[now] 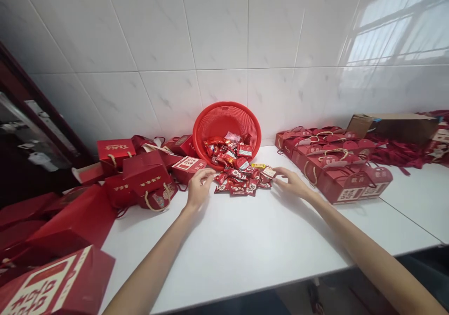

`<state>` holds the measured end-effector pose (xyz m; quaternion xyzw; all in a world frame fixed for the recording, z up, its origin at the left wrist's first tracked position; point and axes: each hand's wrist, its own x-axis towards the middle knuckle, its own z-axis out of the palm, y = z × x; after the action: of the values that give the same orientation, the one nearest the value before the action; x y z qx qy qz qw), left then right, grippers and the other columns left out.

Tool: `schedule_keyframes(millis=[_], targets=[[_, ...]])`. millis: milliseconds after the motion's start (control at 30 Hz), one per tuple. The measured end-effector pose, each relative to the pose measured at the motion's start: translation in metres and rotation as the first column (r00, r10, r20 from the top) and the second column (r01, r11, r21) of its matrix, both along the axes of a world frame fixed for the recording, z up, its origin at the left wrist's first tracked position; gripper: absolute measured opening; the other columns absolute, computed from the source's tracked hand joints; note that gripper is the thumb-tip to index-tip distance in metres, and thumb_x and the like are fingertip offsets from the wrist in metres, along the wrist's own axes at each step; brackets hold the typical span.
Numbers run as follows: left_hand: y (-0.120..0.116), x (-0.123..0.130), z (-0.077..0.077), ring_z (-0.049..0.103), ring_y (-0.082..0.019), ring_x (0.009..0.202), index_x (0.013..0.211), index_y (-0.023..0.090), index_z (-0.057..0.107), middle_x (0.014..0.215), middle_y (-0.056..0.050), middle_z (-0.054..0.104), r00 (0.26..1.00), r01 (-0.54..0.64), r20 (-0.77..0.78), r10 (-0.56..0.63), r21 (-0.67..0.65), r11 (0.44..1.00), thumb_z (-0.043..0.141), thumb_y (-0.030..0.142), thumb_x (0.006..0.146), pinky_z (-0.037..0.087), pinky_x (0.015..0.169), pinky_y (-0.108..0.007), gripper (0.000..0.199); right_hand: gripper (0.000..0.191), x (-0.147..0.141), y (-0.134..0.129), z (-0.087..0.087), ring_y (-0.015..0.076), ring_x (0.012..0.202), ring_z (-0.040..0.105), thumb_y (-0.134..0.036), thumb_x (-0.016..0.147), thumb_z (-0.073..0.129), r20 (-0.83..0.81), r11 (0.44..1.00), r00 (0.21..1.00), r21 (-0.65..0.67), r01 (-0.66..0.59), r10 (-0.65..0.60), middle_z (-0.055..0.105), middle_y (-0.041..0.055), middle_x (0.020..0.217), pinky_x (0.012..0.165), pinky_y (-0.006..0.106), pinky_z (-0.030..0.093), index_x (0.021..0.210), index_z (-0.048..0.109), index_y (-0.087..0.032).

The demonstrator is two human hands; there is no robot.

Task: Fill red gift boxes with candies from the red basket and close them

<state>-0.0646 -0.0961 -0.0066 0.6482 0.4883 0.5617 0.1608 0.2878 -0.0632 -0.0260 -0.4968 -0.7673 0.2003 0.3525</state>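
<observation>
Wrapped red candies (237, 184) lie in a loose pile on the white table, spilling from a red plastic basket (224, 109) tipped on its side against the wall. At the right edge of the pile, my right hand (289, 182) pinches a small red-and-white candy packet (269, 172) between thumb and fingers. My left hand (199, 188) is at the pile's left edge, its fingers curled together at the tips; whether anything is between them is hidden. Just behind it lies a small red box (188, 164) with pale characters.
Red gift boxes with rope handles (147, 177) are heaped on the left. Rows of similar red boxes (333, 165) stand to the right. Behind those are an open cardboard box (400, 124) and dark red ribbons (394, 152). The white table (245, 245) has its front edge nearest me.
</observation>
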Motion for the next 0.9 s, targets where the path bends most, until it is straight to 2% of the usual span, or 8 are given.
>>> schedule_keyframes(millis=[133,300,400,500,567,633,767,900], targets=[[0.016,-0.023,-0.009,0.07,-0.023,0.087,0.084,0.017,0.073,0.093,-0.009,0.074,0.994,-0.102,-0.028,0.101,-0.009,0.995,0.053,0.028,0.08,0.057,0.079,-0.035,0.023,0.032,-0.058,0.007,0.005,0.027,0.104,0.067,-0.029,0.09,0.053,-0.03,0.974,0.987,0.166,-0.154,0.161,0.07,0.0119,0.12,0.092,0.045,0.055,0.119,0.063,-0.02],[0.011,-0.028,-0.02,0.068,-0.023,0.088,0.076,0.02,0.075,0.092,-0.008,0.072,0.986,-0.116,-0.122,0.118,0.023,0.993,0.053,0.022,0.078,0.056,0.085,-0.038,0.022,0.026,-0.116,-0.007,-0.017,0.0269,0.109,0.064,-0.017,0.091,0.047,-0.07,0.908,0.986,0.404,-0.111,0.152,0.068,0.0131,0.115,0.093,0.046,0.053,0.112,0.061,-0.019],[0.008,-0.031,-0.018,0.062,-0.028,0.109,0.082,0.022,0.078,0.114,-0.011,0.068,0.938,-0.219,-0.243,0.248,0.138,0.966,0.055,0.019,0.08,0.049,0.101,-0.046,0.024,0.028,-0.125,-0.025,-0.03,0.0262,0.115,0.061,-0.014,0.091,0.048,0.024,0.862,0.97,0.453,-0.227,0.243,0.064,0.014,0.123,0.096,0.045,0.053,0.116,0.059,-0.021],[0.009,-0.034,-0.016,0.048,-0.036,0.131,0.093,0.022,0.08,0.143,-0.014,0.055,0.813,-0.328,-0.418,0.405,0.246,0.912,0.057,0.017,0.082,0.038,0.111,-0.054,0.026,0.032,-0.124,-0.036,-0.032,0.0261,0.118,0.06,-0.012,0.092,0.048,0.07,0.846,0.961,0.46,-0.269,0.268,0.062,0.0146,0.127,0.097,0.044,0.053,0.12,0.057,-0.022],[0.012,-0.034,-0.017,0.042,-0.039,0.137,0.101,0.02,0.079,0.151,-0.015,0.048,0.759,-0.361,-0.493,0.425,0.225,0.905,0.059,0.018,0.081,0.034,0.112,-0.059,0.029,0.031,-0.123,-0.037,-0.03,0.026,0.118,0.06,-0.012,0.092,0.046,0.056,0.848,0.966,0.467,-0.25,0.254,0.063,0.0142,0.126,0.097,0.045,0.053,0.12,0.057,-0.022],[0.015,-0.034,-0.017,0.044,-0.039,0.137,0.11,0.019,0.076,0.15,-0.016,0.051,0.749,-0.372,-0.521,0.41,0.182,0.91,0.058,0.018,0.081,0.031,0.113,-0.06,0.034,0.03,-0.123,-0.037,-0.029,0.0257,0.116,0.061,-0.012,0.093,0.045,0.038,0.854,0.968,0.465,-0.235,0.246,0.063,0.0137,0.124,0.096,0.045,0.054,0.118,0.057,-0.023],[0.012,-0.031,-0.004,0.056,-0.032,0.128,0.121,0.017,0.071,0.134,-0.016,0.066,0.847,-0.315,-0.381,0.37,0.201,0.928,0.048,0.024,0.089,0.036,0.113,-0.054,0.04,0.028,-0.124,-0.034,-0.027,0.0255,0.116,0.062,-0.015,0.094,0.046,-0.001,0.867,0.972,0.454,-0.208,0.234,0.063,0.0131,0.123,0.096,0.044,0.054,0.118,0.058,-0.023],[-0.006,-0.018,0.02,0.064,-0.027,0.116,0.11,0.017,0.075,0.119,-0.013,0.073,0.954,-0.282,-0.029,0.297,0.24,0.929,0.056,0.038,0.089,0.047,0.105,-0.044,0.035,0.026,-0.126,-0.036,-0.018,0.026,0.113,0.063,-0.022,0.096,0.048,-0.133,0.885,0.965,0.441,-0.146,0.226,0.064,0.013,0.122,0.095,0.045,0.053,0.121,0.056,-0.023]])
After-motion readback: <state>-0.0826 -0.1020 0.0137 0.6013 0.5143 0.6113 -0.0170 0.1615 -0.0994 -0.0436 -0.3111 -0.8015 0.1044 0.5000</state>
